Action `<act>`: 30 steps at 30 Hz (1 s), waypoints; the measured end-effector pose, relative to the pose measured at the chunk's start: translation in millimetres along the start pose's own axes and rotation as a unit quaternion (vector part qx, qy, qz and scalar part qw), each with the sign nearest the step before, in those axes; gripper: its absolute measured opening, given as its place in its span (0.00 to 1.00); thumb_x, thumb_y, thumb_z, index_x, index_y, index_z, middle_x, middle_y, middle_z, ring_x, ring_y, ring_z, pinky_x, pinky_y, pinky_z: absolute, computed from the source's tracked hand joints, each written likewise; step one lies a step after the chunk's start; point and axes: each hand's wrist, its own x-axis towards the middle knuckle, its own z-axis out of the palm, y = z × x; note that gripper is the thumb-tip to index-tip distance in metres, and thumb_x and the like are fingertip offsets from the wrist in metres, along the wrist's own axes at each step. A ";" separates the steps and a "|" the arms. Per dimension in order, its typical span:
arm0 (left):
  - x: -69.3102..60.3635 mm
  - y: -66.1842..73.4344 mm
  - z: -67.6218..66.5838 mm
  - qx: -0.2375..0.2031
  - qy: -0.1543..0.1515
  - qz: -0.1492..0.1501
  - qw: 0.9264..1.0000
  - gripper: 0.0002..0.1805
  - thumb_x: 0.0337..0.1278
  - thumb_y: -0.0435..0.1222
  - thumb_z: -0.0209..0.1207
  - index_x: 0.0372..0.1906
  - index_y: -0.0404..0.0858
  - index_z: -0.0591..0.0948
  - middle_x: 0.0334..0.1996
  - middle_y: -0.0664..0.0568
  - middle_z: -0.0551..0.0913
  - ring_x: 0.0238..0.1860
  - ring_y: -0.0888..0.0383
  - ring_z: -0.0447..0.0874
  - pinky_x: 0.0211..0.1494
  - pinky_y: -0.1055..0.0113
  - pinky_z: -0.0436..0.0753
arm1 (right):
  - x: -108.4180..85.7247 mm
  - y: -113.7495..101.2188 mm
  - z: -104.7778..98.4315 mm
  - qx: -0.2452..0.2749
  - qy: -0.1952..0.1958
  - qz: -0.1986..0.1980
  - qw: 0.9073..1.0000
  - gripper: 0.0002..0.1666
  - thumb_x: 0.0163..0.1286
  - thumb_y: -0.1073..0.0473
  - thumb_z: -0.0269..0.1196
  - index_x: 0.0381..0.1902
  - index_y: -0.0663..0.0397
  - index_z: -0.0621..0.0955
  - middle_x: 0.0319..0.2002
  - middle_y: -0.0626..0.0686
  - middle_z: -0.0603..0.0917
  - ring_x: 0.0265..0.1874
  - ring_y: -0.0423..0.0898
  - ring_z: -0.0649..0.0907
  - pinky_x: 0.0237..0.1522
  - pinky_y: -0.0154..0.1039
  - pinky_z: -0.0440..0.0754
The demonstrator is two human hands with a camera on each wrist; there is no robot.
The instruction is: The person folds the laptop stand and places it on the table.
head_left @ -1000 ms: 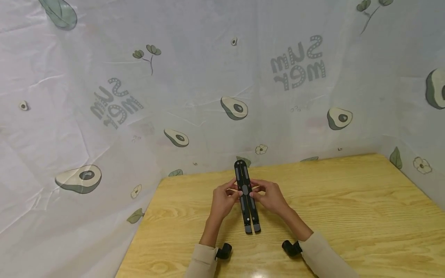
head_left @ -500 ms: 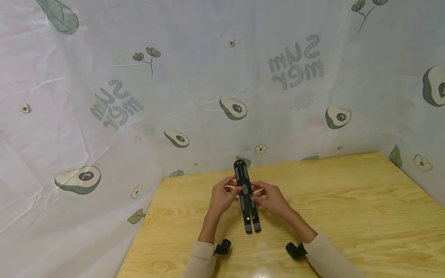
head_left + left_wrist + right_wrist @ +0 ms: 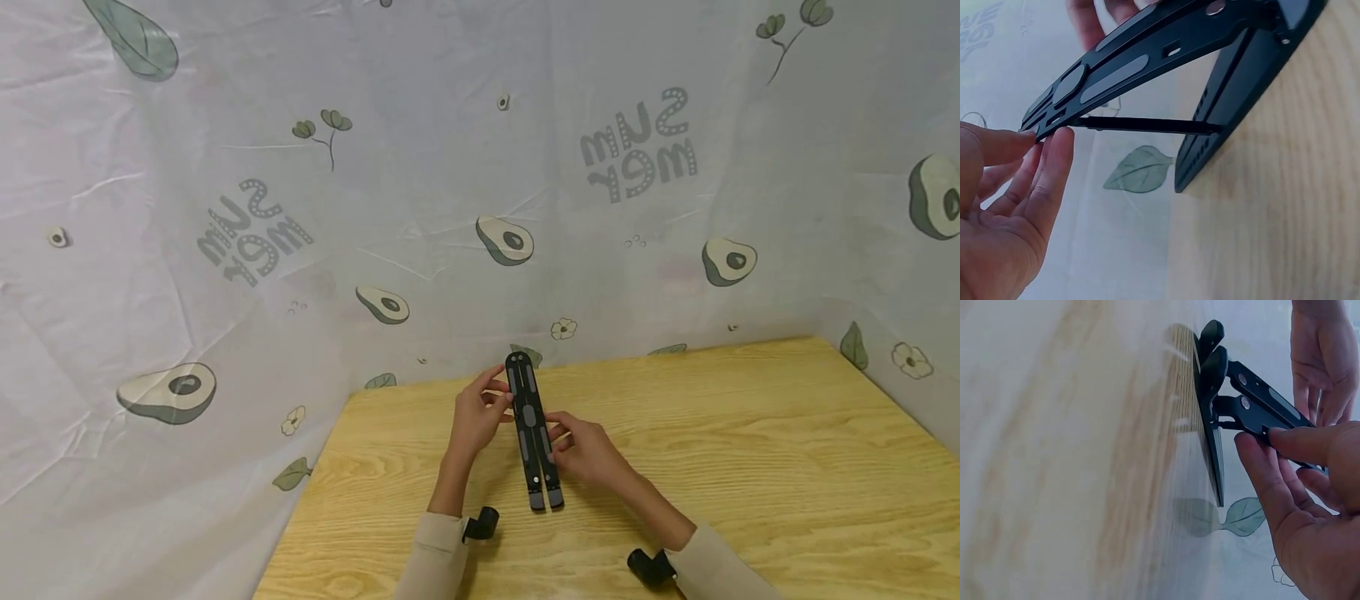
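A black folding laptop stand (image 3: 529, 415) with grey pads stands on the table, its narrow arms side by side. In the left wrist view, the raised arm piece (image 3: 1115, 78) slopes above a base leg (image 3: 1229, 112), joined by a thin strut (image 3: 1147, 125). My left hand (image 3: 475, 418) pinches the stand's left edge near its far end, thumb on top and fingers below. Lower down, my right hand (image 3: 590, 452) pinches the right edge between thumb and fingers. The right wrist view shows the stand's hooked front ends (image 3: 1213, 369) close to that hand.
The light wooden table (image 3: 712, 433) carries the stand near its back edge. A pale curtain (image 3: 420, 183) printed with avocados and leaves hangs behind it and at both sides. Black wrist cameras (image 3: 483, 523) are strapped over beige sleeves (image 3: 437, 554).
My left hand has slid up towards the stand's far end. My right hand has moved down its right edge towards me. The stand has stayed in nearly the same place.
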 end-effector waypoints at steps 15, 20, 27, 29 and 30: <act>11.6 0.0 0.9 0.001 0.002 -0.002 1.000 0.32 0.72 0.23 0.61 0.77 0.41 0.76 0.50 0.33 0.85 0.44 0.38 0.92 0.41 0.47 0.94 | -10.1 -8.5 1.9 -0.016 -0.026 -0.012 0.999 0.35 0.67 0.78 0.67 0.71 0.68 0.73 0.43 0.59 0.85 0.40 0.48 0.89 0.35 0.33 0.88; 13.2 0.0 5.2 0.006 0.006 0.005 1.000 0.32 0.71 0.22 0.62 0.77 0.41 0.77 0.49 0.33 0.86 0.41 0.40 0.93 0.37 0.58 0.94 | -10.6 -6.9 2.9 -0.005 -0.020 -0.014 1.000 0.35 0.66 0.80 0.66 0.71 0.68 0.73 0.43 0.60 0.84 0.38 0.48 0.88 0.31 0.32 0.88; 16.3 3.8 10.7 -0.001 0.008 0.007 1.000 0.32 0.70 0.22 0.63 0.75 0.43 0.78 0.48 0.34 0.87 0.41 0.38 0.93 0.37 0.57 0.94 | -10.0 -5.8 3.5 0.004 -0.011 -0.021 1.000 0.36 0.64 0.81 0.66 0.70 0.71 0.72 0.41 0.60 0.84 0.37 0.50 0.89 0.28 0.31 0.88; 16.8 3.9 11.0 0.001 0.007 0.005 1.000 0.32 0.70 0.22 0.63 0.76 0.43 0.78 0.48 0.34 0.87 0.41 0.39 0.93 0.37 0.58 0.94 | -10.0 -6.2 3.9 0.006 -0.010 -0.020 1.000 0.36 0.64 0.82 0.66 0.70 0.72 0.72 0.41 0.60 0.84 0.37 0.51 0.89 0.28 0.31 0.88; 17.0 4.3 11.0 -0.001 0.006 0.003 1.000 0.32 0.70 0.22 0.63 0.76 0.43 0.78 0.49 0.34 0.86 0.41 0.39 0.93 0.37 0.57 0.94 | -10.1 -6.4 4.1 0.009 -0.010 -0.017 1.000 0.36 0.64 0.82 0.66 0.70 0.72 0.72 0.41 0.60 0.84 0.37 0.51 0.89 0.28 0.32 0.88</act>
